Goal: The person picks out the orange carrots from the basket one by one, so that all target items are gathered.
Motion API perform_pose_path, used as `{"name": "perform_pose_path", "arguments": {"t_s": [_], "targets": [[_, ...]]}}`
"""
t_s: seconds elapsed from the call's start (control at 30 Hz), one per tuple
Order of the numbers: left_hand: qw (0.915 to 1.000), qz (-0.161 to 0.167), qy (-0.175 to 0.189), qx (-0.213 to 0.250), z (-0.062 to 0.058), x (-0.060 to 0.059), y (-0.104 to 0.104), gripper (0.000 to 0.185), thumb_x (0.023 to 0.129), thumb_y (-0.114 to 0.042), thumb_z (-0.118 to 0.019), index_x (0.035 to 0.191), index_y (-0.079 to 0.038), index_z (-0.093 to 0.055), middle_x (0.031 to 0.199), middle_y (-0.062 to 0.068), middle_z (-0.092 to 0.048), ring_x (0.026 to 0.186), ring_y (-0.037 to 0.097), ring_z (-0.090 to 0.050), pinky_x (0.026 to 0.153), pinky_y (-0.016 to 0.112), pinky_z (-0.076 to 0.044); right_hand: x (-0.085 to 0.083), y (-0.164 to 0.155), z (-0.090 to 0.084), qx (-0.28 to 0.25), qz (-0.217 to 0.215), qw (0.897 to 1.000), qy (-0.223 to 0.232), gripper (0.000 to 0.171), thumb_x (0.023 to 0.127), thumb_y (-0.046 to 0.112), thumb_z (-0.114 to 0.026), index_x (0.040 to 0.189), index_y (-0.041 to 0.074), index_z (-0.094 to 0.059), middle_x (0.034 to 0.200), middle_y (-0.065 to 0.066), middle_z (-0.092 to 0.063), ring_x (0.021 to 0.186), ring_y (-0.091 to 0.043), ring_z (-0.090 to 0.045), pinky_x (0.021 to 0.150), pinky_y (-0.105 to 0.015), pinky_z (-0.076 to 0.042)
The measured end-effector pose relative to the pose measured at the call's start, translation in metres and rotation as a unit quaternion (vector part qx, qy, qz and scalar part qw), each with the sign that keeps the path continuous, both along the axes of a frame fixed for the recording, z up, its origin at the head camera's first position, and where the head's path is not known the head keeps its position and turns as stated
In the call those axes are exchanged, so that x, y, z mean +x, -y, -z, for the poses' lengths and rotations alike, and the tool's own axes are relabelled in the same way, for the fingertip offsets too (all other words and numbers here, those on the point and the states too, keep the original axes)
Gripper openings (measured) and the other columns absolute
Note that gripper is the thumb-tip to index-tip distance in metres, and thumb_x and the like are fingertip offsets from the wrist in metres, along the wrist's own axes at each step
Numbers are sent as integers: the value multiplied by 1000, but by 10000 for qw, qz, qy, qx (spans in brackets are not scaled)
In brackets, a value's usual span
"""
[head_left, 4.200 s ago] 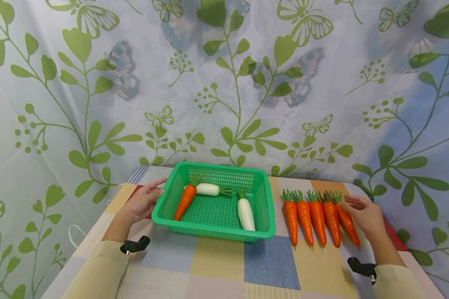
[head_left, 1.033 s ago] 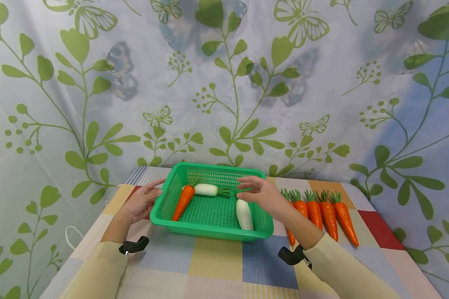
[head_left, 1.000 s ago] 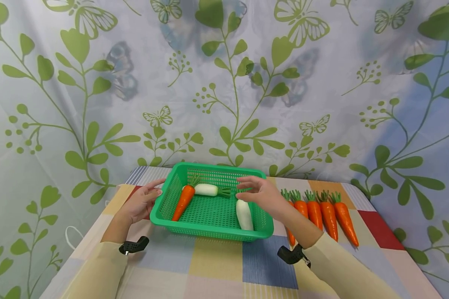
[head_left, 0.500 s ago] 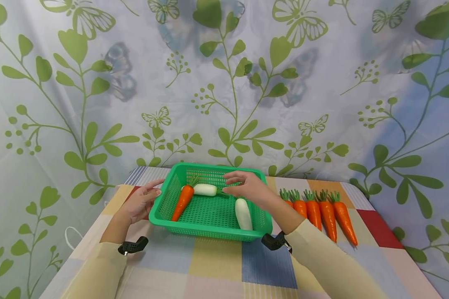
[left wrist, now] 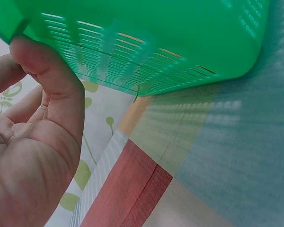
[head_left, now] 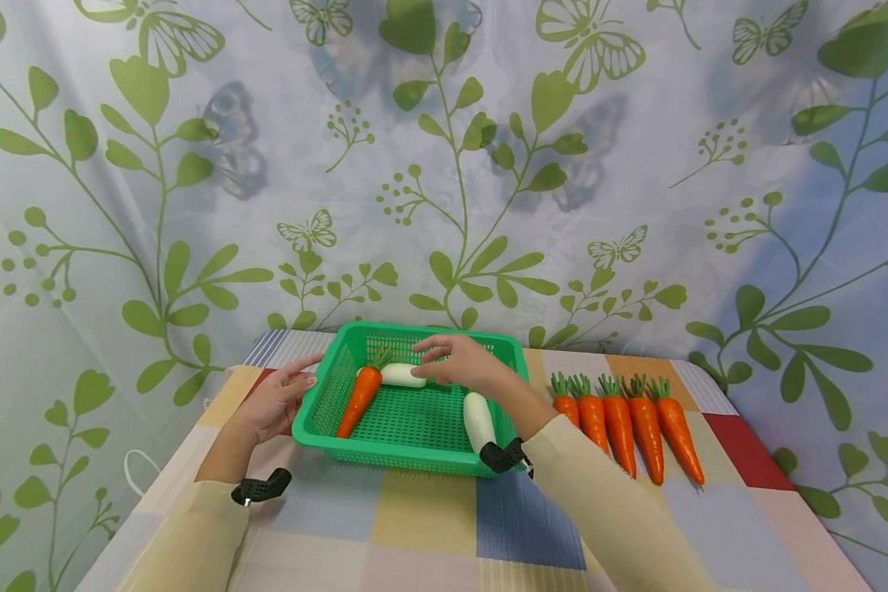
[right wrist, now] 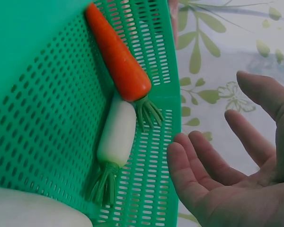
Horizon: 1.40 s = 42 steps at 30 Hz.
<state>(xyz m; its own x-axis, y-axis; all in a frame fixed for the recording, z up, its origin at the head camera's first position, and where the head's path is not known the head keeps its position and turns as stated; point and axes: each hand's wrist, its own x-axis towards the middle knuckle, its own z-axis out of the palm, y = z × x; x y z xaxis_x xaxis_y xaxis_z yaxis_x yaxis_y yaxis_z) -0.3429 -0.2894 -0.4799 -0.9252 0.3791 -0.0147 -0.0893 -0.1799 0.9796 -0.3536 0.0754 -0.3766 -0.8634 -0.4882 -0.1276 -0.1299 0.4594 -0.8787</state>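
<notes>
My left hand (head_left: 270, 407) is at the left side of the green basket (head_left: 407, 452); the left wrist view shows its thumb (left wrist: 47, 61) against the rim. My right hand (head_left: 462, 366) hovers over the basket, fingers spread and loosely bent, holding nothing. Inside the basket, a carrot (head_left: 360, 403) leans along the left side. Beside its top lies a white radish (head_left: 398, 376), its leaves mostly behind my right hand in the head view but visible in the right wrist view. Another white radish (head_left: 479, 419) lies at the basket's right, its leafy end hidden by my right arm.
Several carrots (head_left: 645, 436) lie in a row right of the basket, leaves toward the back; my right sleeve partly covers some. A patchwork cloth (head_left: 414, 514) covers the table. Behind it hangs a leaf-and-butterfly curtain (head_left: 444, 189). A white cable (head_left: 136, 469) loops at the left.
My right hand has moved left from the rightmost carrot in the row to above the basket, then on toward the back radish. The left hand and the vegetables stay put.
</notes>
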Motion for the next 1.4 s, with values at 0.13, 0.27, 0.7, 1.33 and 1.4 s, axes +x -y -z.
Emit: {"name": "perform_pose_path", "arguments": {"t_s": [0.13,0.27,0.7,1.33,1.4], "targets": [[10000,-39,13,29,0,1,-2,63,110,-15,-47,164,-8,-17,119,0,-67,106,13,-73,90,36,-61,-7,6,4,24,-90,9999,68,44,90,34,-80,132,30,-67,140,-8,-63,113,-25,-68,97,-41,-57],[9999,-90,74,29,0,2,-3,62,109,-14,-48,164,-9,-18,120,1,-67,106,14,-73,90,36,-62,-15,11,10,-174,-141,9995,229,44,91,31,-79,133,26,-66,145,-14,-60,121,-28,-65,100,-42,-57],[9999,-86,88,-85,2,0,-2,65,109,-18,-50,164,-9,-17,117,1,-66,106,14,-73,91,38,-61,-36,38,27,-728,98,9954,608,54,92,23,-79,143,16,-61,139,-15,-61,128,-46,-59,107,-54,-52],[9998,-66,-45,-170,0,2,-2,65,109,-18,-49,164,-7,-15,118,1,-66,105,13,-72,90,36,-62,-49,65,40,-759,967,9886,864,55,92,25,-77,144,16,-60,136,-18,-60,124,-42,-61,102,-54,-53],[9998,-70,-69,-176,-1,2,-2,65,109,-17,-49,164,-6,-15,118,1,-66,105,13,-72,90,36,-62,-49,68,40,-696,929,9892,891,55,92,25,-77,143,16,-61,138,-17,-59,122,-43,-62,102,-53,-54]]}}
